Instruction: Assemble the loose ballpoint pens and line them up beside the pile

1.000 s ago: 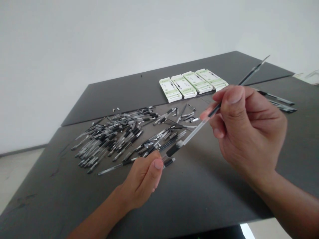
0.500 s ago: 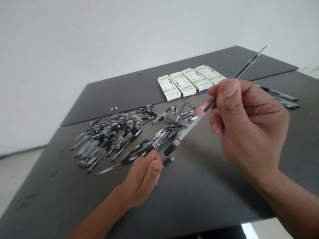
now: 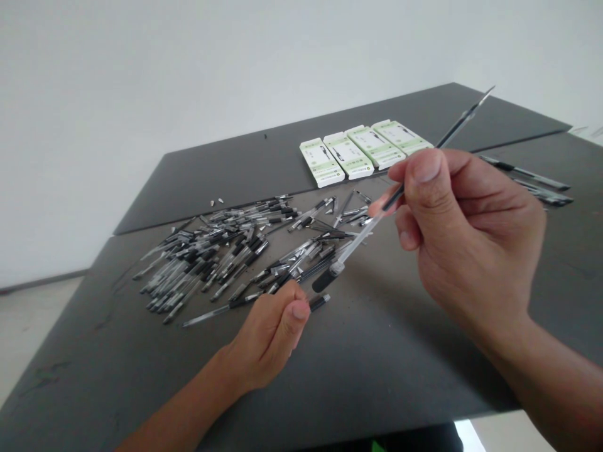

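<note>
My left hand (image 3: 273, 333) is closed around a clear pen barrel with a black grip (image 3: 323, 280). The barrel's gripped end points up and to the right, and most of its clear part is hidden by the fingers. Between thumb and fingers, my right hand (image 3: 471, 238) pinches a long ink refill (image 3: 362, 237), dark toward its tip and pale at its lower end. That lower end meets the mouth of the barrel; how far inside it sits I cannot make out. The refill's metal tip extends past my right hand, up and to the right.
A heap of pen parts (image 3: 188, 273), with barrels, refills and small tips, spreads over the grey table (image 3: 358, 383). Several white and green pen boxes (image 3: 323, 163) lie side by side behind it. To the right, beyond my right hand, are several pens (image 3: 541, 176). A wall (image 3: 188, 69) stands behind.
The view has shifted slightly. Both hands keep their grips, and the refill's tip has moved a little left. The refill's lower end stays at the barrel's mouth.
</note>
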The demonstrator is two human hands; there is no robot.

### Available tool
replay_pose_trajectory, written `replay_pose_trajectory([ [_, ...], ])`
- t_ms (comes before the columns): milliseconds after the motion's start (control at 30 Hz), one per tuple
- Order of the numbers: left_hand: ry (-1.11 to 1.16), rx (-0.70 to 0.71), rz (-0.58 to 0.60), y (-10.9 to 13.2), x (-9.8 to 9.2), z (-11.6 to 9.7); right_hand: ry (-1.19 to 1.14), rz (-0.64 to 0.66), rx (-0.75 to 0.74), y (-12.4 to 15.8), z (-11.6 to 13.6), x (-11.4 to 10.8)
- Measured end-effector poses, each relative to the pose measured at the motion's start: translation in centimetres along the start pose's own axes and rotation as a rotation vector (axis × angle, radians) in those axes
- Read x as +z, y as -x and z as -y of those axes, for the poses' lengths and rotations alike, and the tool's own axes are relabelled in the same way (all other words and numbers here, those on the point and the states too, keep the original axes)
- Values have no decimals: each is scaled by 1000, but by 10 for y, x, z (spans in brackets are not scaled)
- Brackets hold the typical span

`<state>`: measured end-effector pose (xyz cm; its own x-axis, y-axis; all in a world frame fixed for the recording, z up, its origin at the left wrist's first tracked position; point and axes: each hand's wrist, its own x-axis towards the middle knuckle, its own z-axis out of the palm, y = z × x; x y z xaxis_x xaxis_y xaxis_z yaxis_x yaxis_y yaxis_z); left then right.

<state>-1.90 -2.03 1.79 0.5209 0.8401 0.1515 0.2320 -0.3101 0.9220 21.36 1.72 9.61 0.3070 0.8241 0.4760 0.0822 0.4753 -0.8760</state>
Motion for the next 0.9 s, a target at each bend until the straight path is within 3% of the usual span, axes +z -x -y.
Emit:
replay_pose_trajectory([
  [533, -21, -12, -6, 2, 1, 5, 177, 17, -54, 2, 3, -1],
  [767, -22, -33, -17, 1, 2, 3, 114, 373, 39, 6, -7, -8],
  [900, 76, -42, -127, -1, 4, 4, 12, 377, 82, 1, -14, -6],
])
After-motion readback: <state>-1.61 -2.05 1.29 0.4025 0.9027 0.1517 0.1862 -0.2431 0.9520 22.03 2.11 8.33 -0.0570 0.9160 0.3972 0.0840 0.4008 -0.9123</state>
